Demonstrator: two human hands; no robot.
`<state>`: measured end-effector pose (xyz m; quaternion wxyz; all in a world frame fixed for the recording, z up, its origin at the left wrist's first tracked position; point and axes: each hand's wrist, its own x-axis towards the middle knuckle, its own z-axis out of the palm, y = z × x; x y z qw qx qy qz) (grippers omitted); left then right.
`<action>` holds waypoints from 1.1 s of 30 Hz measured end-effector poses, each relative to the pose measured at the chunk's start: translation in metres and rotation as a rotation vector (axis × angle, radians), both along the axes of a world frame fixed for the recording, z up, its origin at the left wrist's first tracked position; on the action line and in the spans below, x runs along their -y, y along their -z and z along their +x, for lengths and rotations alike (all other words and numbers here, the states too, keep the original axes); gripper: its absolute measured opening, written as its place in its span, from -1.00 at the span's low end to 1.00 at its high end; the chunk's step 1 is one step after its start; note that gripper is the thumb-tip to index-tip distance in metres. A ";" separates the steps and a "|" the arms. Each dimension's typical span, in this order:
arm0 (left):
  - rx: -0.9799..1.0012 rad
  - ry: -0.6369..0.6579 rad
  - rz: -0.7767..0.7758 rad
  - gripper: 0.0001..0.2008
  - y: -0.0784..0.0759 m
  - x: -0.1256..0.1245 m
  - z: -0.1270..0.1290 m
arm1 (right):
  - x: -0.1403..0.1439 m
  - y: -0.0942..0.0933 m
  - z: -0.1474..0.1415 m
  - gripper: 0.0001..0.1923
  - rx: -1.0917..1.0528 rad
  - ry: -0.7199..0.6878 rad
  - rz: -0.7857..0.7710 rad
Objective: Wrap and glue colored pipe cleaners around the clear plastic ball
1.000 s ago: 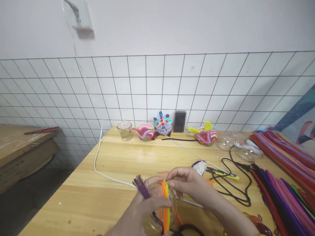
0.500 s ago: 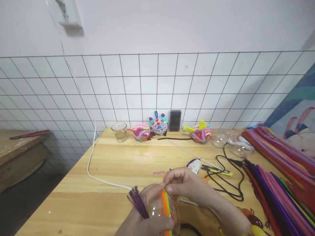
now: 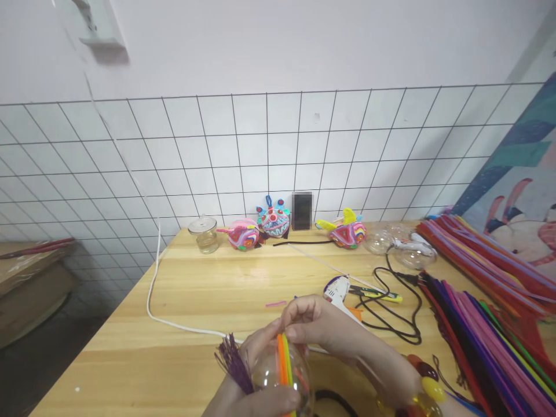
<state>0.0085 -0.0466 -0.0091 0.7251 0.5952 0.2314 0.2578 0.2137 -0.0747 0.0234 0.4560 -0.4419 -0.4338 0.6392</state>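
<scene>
A clear plastic ball (image 3: 266, 370) with orange and yellow pipe cleaners (image 3: 284, 365) running over it sits in my left hand (image 3: 260, 402). The left fingers wrap round it from behind and the thumb lies across its front. Beside the ball, a purple tassel (image 3: 234, 365) sticks out over the left hand. My right hand (image 3: 308, 321) is closed in a pinch at the top end of the yellow pipe cleaner, thumb against fingers, touching the left fingertips. The ball's underside is out of frame. Just behind the right hand lies a white glue gun (image 3: 337, 289).
Pipe cleaner bundles (image 3: 469, 336) fill the right side. A yellow utility knife (image 3: 388, 296) and black cable (image 3: 377, 330) lie before them. Along the wall stand a lidded glass cup (image 3: 204, 237), decorated balls (image 3: 273, 221), a blurred dark rectangle (image 3: 302, 211) and clear balls (image 3: 414, 258).
The whole view has shifted slightly, so things appear a little further left. Both hands keep their hold on the ball and pipe cleaners; more of the glue gun shows.
</scene>
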 end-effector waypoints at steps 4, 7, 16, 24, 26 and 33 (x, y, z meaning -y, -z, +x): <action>0.039 -0.018 0.094 -0.37 0.016 -0.002 0.001 | 0.000 0.002 0.000 -0.60 0.002 0.007 -0.004; 0.010 -0.066 0.127 -0.37 0.026 -0.002 0.002 | -0.001 0.002 0.000 -0.60 0.019 0.014 -0.011; -0.017 -0.019 -0.041 -0.38 -0.009 0.003 0.003 | 0.001 -0.003 -0.005 -0.59 0.007 0.040 -0.023; 0.192 -0.126 0.430 -0.53 -0.007 0.000 -0.006 | 0.000 -0.001 -0.006 -0.60 0.034 0.057 -0.013; 0.221 -0.164 0.432 -0.49 -0.009 0.001 -0.006 | 0.000 -0.001 -0.007 -0.59 0.062 0.069 -0.008; 0.285 -0.384 0.056 -0.55 -0.021 0.007 0.006 | -0.002 0.003 -0.012 -0.51 0.156 0.110 0.010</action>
